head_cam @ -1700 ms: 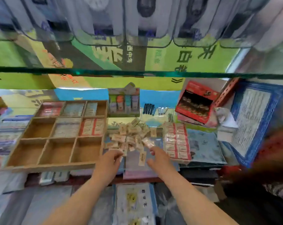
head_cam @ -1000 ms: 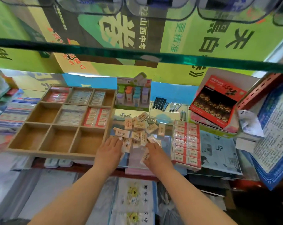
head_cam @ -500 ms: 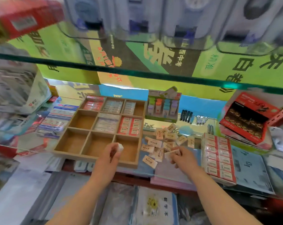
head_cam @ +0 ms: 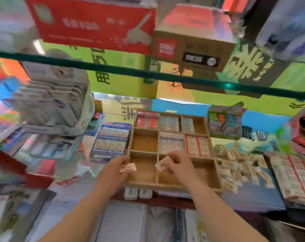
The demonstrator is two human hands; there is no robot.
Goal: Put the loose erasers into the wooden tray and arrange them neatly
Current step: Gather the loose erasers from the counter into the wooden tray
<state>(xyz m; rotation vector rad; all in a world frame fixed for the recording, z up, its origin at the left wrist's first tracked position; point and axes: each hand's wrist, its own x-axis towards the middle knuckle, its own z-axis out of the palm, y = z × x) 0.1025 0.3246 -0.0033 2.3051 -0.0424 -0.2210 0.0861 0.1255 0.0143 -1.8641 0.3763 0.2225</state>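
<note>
The wooden tray [head_cam: 144, 131] has nine compartments; the back row and two middle ones hold packed erasers, the front row and middle-left are bare wood. My left hand [head_cam: 113, 169] sits at the tray's front-left corner, gripping wrapped erasers [head_cam: 129, 167]. Over the front-middle compartment, my right hand [head_cam: 178, 165] pinches one wrapped eraser [head_cam: 162, 163]. A heap of loose erasers [head_cam: 239, 162] lies just right of the tray. The picture is blurred.
A flat box of red-striped erasers [head_cam: 293, 175] lies at the far right. A blue eraser box [head_cam: 111, 141] sits left of the tray, a colourful display box [head_cam: 224, 123] behind it. A glass shelf edge [head_cam: 148, 74] with cartons runs overhead.
Both hands left the loose heap and moved left to the tray's front row, each carrying erasers. The view swung left, putting the tray in the middle.
</note>
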